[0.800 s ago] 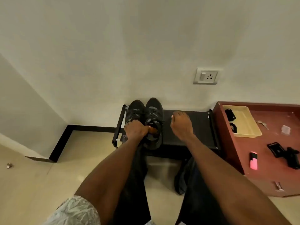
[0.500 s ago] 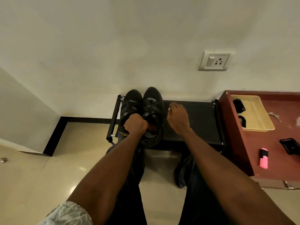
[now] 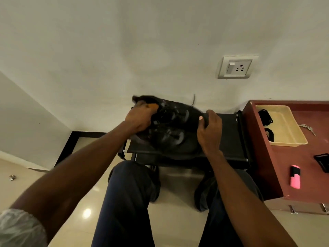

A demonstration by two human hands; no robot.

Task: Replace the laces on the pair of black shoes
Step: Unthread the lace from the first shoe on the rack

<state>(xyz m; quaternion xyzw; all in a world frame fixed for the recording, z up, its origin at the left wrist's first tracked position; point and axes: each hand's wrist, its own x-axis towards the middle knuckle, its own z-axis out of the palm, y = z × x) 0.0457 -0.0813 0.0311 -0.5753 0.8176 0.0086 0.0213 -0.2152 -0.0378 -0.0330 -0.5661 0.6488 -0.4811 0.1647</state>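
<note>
Against the far wall, the black rack (image 3: 229, 139) sits left of the red cabinet (image 3: 302, 157). Your pair of black shoes (image 3: 174, 129) is blurred, over the rack's left part, toes pointing right. Your left hand (image 3: 139, 118) grips the heel end, fingers curled in; your right hand (image 3: 210, 132) curls round the toe end. Cream tray (image 3: 284, 129) w/ black laces (image 3: 265, 118) on the cabinet.
</note>
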